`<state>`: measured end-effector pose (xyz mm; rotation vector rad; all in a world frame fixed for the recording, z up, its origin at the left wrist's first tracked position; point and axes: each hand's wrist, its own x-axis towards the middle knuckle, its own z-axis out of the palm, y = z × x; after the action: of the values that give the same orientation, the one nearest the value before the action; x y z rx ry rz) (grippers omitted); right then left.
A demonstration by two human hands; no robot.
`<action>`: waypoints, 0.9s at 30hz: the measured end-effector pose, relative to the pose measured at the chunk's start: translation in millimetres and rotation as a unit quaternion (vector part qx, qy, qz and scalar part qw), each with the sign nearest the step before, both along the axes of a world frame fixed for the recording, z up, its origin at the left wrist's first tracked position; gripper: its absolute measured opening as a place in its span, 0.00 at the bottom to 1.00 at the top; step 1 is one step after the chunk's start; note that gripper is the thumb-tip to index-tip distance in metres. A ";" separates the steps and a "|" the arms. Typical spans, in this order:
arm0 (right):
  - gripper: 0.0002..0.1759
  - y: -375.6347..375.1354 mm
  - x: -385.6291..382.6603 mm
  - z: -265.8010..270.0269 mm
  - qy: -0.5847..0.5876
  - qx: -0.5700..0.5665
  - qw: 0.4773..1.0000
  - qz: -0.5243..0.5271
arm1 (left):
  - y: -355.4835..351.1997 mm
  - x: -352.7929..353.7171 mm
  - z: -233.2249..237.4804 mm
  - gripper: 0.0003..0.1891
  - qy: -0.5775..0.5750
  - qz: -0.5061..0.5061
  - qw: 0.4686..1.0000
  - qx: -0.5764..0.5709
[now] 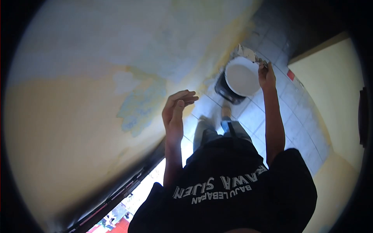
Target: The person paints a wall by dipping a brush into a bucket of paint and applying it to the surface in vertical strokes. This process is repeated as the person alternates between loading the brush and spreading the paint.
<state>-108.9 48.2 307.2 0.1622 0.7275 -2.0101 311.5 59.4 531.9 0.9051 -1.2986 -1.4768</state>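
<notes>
My right hand is closed around a putty knife whose broad, pale blade has dark smears near the grip. Its blade lies just past the far rim of a white bucket that holds something pale and smooth. Close to the wall, my left hand is raised with slightly bent fingers and the thumb apart, nothing in it. Beside it the painted wall shows a blue-grey patch amid yellowish and whitish areas.
A dark base sits under the bucket, right in front of my feet on the tiled floor. At right stands a pale yellow wall. A small red object lies near its foot. Bright daylight comes through an opening at lower left.
</notes>
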 end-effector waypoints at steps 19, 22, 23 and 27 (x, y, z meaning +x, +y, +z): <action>0.08 -36.1 370.8 293.5 0.348 -0.297 0.883 -0.108 | 7.4 155.7 50.1 0.16 0.023 0.048 0.994 -0.095; 0.07 -50.5 399.8 314.0 0.343 -0.317 0.872 -0.149 | 6.0 181.5 46.7 0.16 0.026 0.034 0.995 -0.092; 0.07 -55.2 409.9 324.1 0.348 -0.313 0.867 -0.171 | 5.5 187.9 46.2 0.16 0.026 0.027 0.995 -0.092; 0.05 -74.8 429.4 259.8 0.493 -0.231 0.818 -0.187 | -0.5 214.7 41.4 0.16 0.024 -0.007 0.995 -0.097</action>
<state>320.5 -26.5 567.0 -1.1978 0.8158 -2.5457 526.1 58.8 573.3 0.7293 -1.3886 -1.3484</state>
